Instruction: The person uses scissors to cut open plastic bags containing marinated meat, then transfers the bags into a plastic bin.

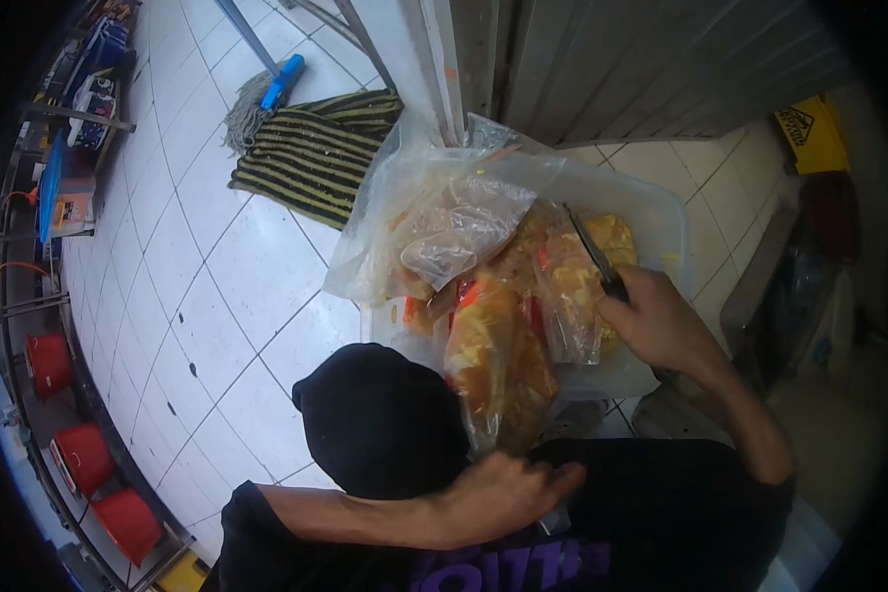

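Note:
Blurred by motion, my left hand (514, 488) is closed on the gathered end of a clear plastic bag (499, 355) of yellowish, wet-looking food. My right hand (655, 318) holds a dark-handled knife (590, 240), its blade pointing forward over the tub. Beneath that hand another bag of yellow food (573, 296) lies inside the translucent plastic tub (666, 214). A large, loose clear bag (455, 222) covers the tub's left part and hangs over its rim. Red-orange patches show among the bags. The food's exact kind cannot be made out.
Left of the tub a striped mat (303, 152) lies on white floor tiles under a grey mop head (248, 111). A metal door panel (636, 74) rises behind. Red buckets (81, 455) stand far left, and a yellow caution sign (814, 137) at the right. Black cloth (381, 418) bulges beside my left forearm.

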The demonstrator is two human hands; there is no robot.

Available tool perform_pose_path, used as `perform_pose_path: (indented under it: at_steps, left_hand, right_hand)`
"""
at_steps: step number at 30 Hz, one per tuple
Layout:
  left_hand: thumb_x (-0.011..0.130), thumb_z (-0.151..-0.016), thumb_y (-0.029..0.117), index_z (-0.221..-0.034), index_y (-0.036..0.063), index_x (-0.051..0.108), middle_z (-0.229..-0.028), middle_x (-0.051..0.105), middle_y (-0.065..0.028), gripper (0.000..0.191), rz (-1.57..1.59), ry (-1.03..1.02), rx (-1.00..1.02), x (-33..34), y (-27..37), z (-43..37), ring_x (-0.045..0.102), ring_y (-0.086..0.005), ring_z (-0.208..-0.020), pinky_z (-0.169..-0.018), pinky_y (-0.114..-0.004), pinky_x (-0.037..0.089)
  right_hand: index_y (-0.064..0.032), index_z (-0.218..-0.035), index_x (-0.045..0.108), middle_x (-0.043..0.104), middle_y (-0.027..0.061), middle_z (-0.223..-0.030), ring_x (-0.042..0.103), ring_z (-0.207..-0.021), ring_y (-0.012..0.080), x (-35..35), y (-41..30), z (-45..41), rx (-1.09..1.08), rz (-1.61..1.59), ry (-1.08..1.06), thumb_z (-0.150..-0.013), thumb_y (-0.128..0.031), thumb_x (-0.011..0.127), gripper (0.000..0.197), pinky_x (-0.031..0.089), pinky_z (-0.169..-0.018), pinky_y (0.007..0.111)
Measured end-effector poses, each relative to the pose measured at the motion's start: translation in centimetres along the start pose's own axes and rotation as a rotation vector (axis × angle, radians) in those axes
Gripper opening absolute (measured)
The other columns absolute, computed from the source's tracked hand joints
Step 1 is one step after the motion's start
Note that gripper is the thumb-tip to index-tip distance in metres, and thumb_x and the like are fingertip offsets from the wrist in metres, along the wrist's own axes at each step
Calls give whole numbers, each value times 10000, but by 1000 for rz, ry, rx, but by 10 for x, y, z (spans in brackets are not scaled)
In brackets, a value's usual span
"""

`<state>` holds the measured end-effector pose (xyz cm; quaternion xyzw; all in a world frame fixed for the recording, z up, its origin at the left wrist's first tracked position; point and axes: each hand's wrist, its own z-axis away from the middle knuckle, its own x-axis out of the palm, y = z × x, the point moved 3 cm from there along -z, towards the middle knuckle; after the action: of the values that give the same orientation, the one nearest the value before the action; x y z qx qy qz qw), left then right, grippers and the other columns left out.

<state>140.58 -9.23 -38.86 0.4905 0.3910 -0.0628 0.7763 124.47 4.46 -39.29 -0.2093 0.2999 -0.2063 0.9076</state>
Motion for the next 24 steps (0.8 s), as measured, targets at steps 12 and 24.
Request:
perform_pose_path:
  at_steps: [12, 24]
  left_hand:
    - [536, -738, 89, -1081, 90, 546, -669, 597, -34, 344, -11, 63, -25, -14, -1, -4, 636, -196, -595, -470, -302, 503]
    - [573, -714, 82, -1111, 92, 550, -654, 553, -10, 397, 54, 400, 45, -33, 0, 3, 564, -150, -547, -507, -276, 481]
  right_hand:
    - [20, -928, 549, 592, 169, -761, 605, -754, 261, 44, 48, -27, -148, -21, -116, -825, -301, 566, 338, 450, -681, 355]
    - [-87, -1108, 544, 569, 59, -951, 529, -907, 169, 105, 76, -61, -253, -373, -335, -843, -401, 561, 411, 398, -809, 309]
